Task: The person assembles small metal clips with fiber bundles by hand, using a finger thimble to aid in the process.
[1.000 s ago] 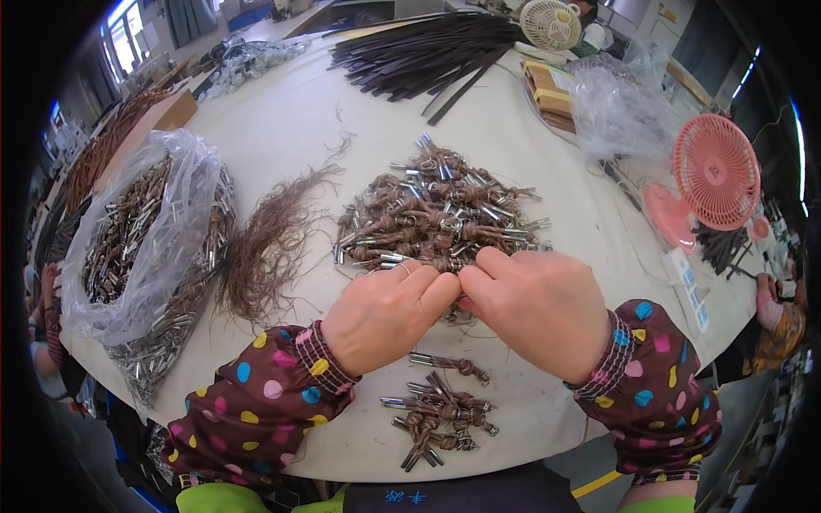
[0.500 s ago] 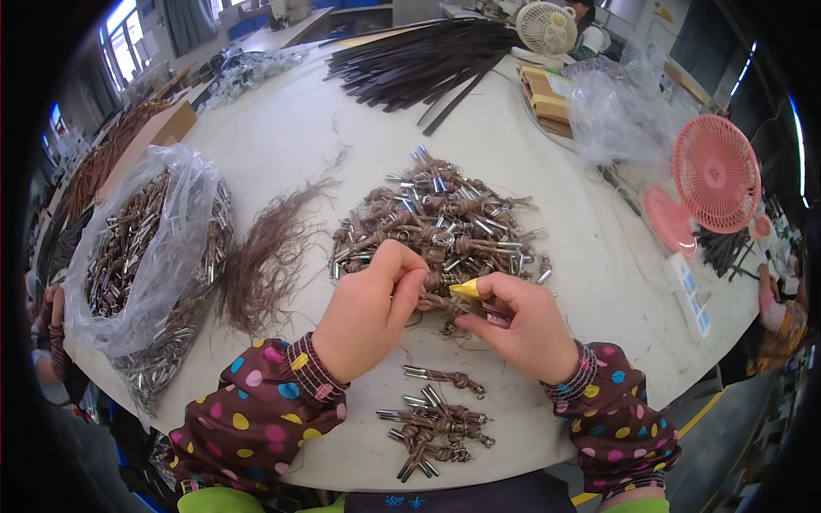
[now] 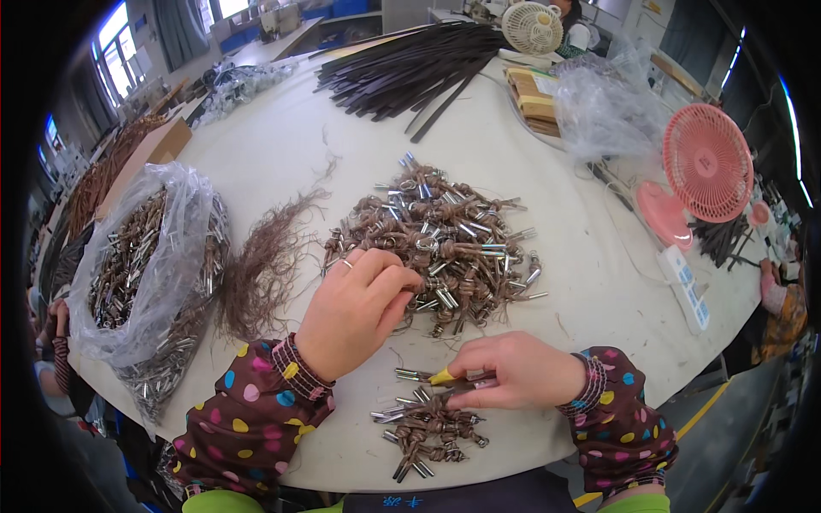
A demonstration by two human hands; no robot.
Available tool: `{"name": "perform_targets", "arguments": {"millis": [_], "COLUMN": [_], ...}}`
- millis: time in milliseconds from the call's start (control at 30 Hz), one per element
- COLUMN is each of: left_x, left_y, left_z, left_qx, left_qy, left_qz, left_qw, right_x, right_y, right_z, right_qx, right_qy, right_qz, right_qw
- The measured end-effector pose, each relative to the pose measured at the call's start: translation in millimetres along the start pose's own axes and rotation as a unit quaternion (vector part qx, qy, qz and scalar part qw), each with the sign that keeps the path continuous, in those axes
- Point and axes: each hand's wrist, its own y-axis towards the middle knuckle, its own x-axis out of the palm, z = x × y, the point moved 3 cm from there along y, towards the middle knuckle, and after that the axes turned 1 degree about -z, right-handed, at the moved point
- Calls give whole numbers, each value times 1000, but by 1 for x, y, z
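A large heap of brown knotted cords with silvery metal tips [image 3: 462,227] lies mid-table. My left hand [image 3: 355,299] is at the heap's near left side, its fingers curled together against the cords; what they pinch is hidden. Closer to me, my right hand [image 3: 513,372] is closed on a small tool with a yellow end [image 3: 441,377]; the rest of it is mostly covered by the fingers. That hand hovers at the far edge of a smaller pile of the same knotted cords [image 3: 428,432]. One metal-tipped cord [image 3: 409,374] pokes out beside the yellow end.
At left, a clear plastic bag [image 3: 162,248] bulges with more cords beside loose brown fibres [image 3: 269,265]. Dark flat strips [image 3: 410,64] lie at the back. A pink fan [image 3: 708,162] and a white power strip [image 3: 684,286] stand right. Other people sit around the table.
My hands have parted: the right came down toward me with the yellow-ended tool to the small pile, while the left shifted slightly left against the heap. The cord between them is gone from there.
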Motion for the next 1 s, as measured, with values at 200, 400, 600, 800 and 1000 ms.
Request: {"name": "perform_targets", "arguments": {"millis": [200,400,600,800,1000], "left_x": [11,34,35,-5,-44], "left_y": [12,36,38,28,22], "left_z": [27,44,29,14,24], "left_qx": [37,16,-19,-204,-244], "left_qy": [47,117,20,-220,-552], "left_qz": [-27,0,-31,-156,-27], "left_qw": [998,993,999,941,797], "right_x": [-31,-43,-42,-35,-26], "right_y": [-1,-2,-2,-3,-4], "right_z": [10,38,41,36,17], "right_qx": [68,61,36,2,-67], "right_qy": [64,44,72,135,152], "right_qz": [164,324,327,334,355], "right_qw": [982,943,941,933,920]}}
